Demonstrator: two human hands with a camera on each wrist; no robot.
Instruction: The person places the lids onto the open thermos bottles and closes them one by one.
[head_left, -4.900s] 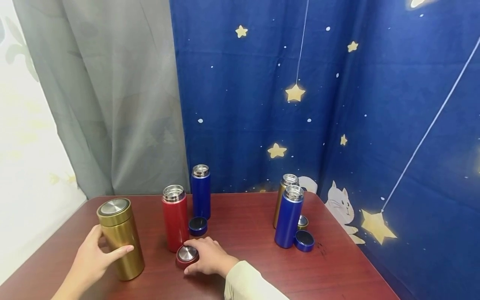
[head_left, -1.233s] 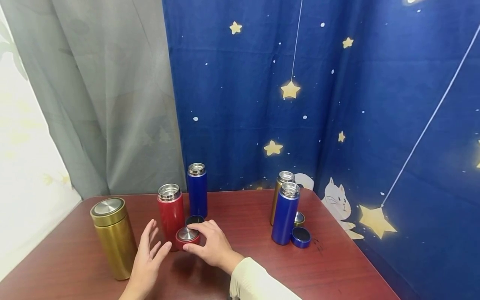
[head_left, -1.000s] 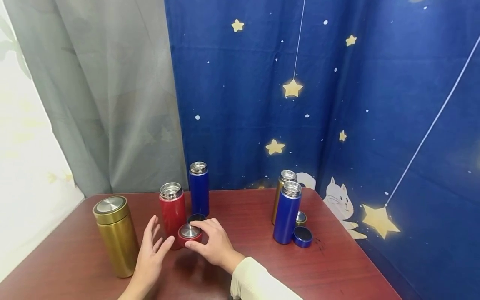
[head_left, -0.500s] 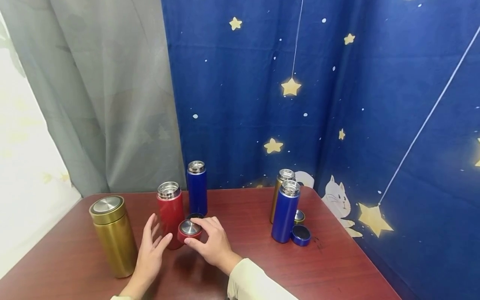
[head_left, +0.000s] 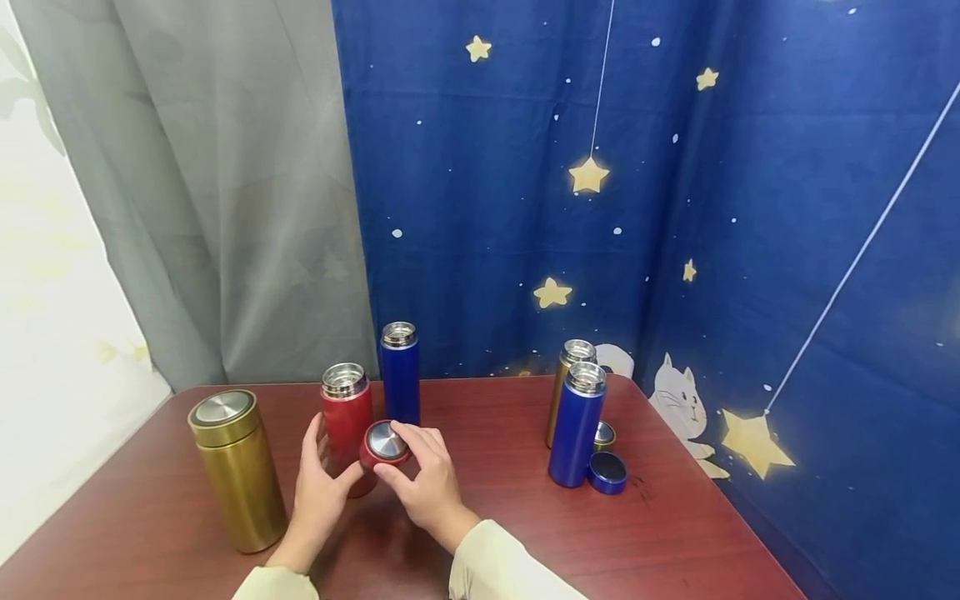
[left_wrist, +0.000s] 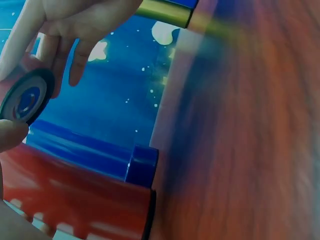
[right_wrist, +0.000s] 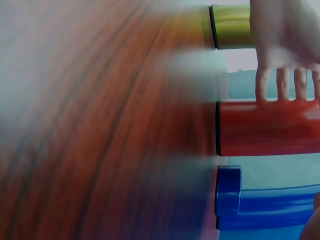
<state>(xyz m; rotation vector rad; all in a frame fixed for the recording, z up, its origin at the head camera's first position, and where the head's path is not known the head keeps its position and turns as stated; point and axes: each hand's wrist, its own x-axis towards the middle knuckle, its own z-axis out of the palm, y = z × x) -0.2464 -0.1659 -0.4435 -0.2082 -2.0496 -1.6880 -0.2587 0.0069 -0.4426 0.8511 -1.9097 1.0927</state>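
Note:
A red thermos bottle (head_left: 347,421) stands upright with its steel mouth uncovered. My left hand (head_left: 318,492) grips its lower body, fingers on the left side and thumb across the front; those fingertips meet the red wall in the right wrist view. Thumb and fingers of my right hand (head_left: 433,487) pinch the red lid (head_left: 386,442), held above the table just right of the bottle. The lid tilts, its steel top towards me in the head view; its dark-ringed underside (left_wrist: 30,97) shows in the left wrist view.
A lidded gold thermos (head_left: 240,475) stands at the left. Behind the red bottle is an uncapped blue thermos (head_left: 401,383), its blue lid (right_wrist: 229,190) beside its base. Farther right are another blue thermos (head_left: 576,433), a gold thermos (head_left: 560,400), a blue lid (head_left: 607,472) and a gold lid (head_left: 603,437).
My left hand has left the lidded gold thermos and come round the red bottle. The red lid, earlier on the table under my right hand, has been lifted and tilted.

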